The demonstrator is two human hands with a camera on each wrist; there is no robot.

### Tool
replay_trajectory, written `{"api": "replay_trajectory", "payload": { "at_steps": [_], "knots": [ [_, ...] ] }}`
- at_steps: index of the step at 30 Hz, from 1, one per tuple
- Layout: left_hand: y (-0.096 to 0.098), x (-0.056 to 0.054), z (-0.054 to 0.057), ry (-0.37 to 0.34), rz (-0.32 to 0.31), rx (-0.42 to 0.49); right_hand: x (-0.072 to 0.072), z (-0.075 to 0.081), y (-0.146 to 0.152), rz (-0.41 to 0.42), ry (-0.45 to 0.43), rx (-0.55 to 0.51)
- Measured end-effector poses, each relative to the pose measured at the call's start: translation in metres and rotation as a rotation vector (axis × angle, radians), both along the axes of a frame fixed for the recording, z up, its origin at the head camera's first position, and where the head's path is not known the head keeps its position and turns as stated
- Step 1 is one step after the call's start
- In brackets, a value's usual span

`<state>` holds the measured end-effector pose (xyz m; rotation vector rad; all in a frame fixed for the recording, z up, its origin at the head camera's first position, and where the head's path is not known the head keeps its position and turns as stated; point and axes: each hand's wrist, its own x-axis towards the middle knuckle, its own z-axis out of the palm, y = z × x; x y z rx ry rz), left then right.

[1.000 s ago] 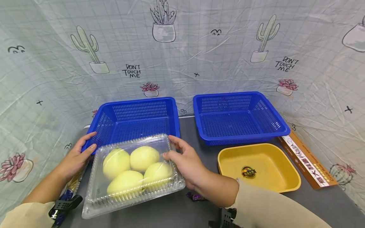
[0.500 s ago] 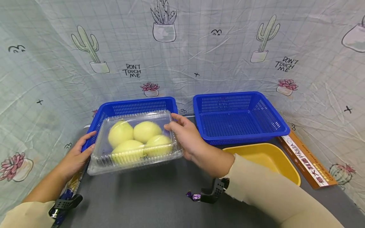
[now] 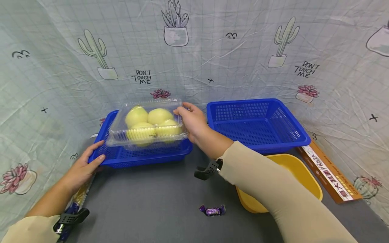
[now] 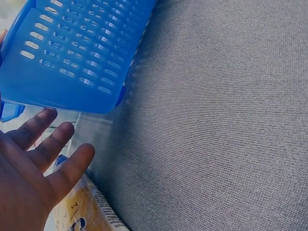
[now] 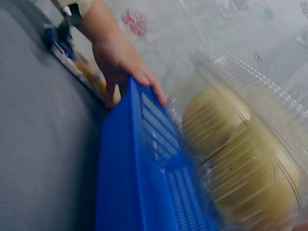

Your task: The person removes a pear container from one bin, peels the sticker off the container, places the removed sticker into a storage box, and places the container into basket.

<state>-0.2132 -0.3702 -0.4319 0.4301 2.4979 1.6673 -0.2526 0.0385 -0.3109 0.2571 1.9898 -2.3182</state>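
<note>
My right hand (image 3: 194, 121) grips the right side of a clear plastic clamshell box (image 3: 117, 133), thumb on top. Several round pale yellow-green fruits (image 3: 136, 117) show through its lid. The box is held tilted over the left blue basket (image 3: 149, 159), hiding much of its inside. At that basket's front left corner, my left hand (image 3: 83, 168) holds the rim between thumb and forefinger. The left wrist view shows its other fingers (image 4: 72, 168) spread apart below the slotted basket wall (image 4: 72, 57). Fruit and box also fill the right of the right wrist view.
A second blue basket (image 3: 258, 148) stands at the right, behind a yellow tub (image 3: 304, 175) partly covered by my right sleeve. A pasta box (image 3: 331, 172) lies along the right edge. A purple-wrapped candy (image 3: 212, 211) is in front. A yellow-and-blue packet (image 4: 84, 204) lies beneath my left hand.
My right hand has carried the clamshell box up and away from me, from in front of the left basket to over it. My left hand has stayed at the basket's corner.
</note>
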Motion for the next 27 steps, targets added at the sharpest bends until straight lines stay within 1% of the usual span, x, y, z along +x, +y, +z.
{"api": "replay_trajectory", "payload": {
  "at_steps": [6,12,15,20,23,27],
  "knots": [
    [-0.001,0.001,0.0,-0.024,0.007,0.009,-0.025,-0.011,-0.015,-0.042,0.009,0.0],
    [-0.001,0.0,0.0,-0.027,0.014,-0.009,-0.041,-0.025,-0.027,-0.081,-0.014,0.058],
    [0.0,0.0,0.0,-0.029,0.014,-0.015,-0.046,-0.03,-0.031,-0.073,-0.016,0.115],
    [0.001,0.0,0.002,-0.035,0.02,-0.035,-0.054,-0.035,-0.039,-0.051,-0.005,0.222],
    [0.002,0.001,0.003,-0.04,0.03,-0.048,-0.058,-0.038,-0.046,-0.061,0.008,0.292],
    [0.002,0.001,0.004,-0.049,0.031,-0.033,-0.06,-0.042,-0.055,-0.08,0.039,0.384]
  ]
}}
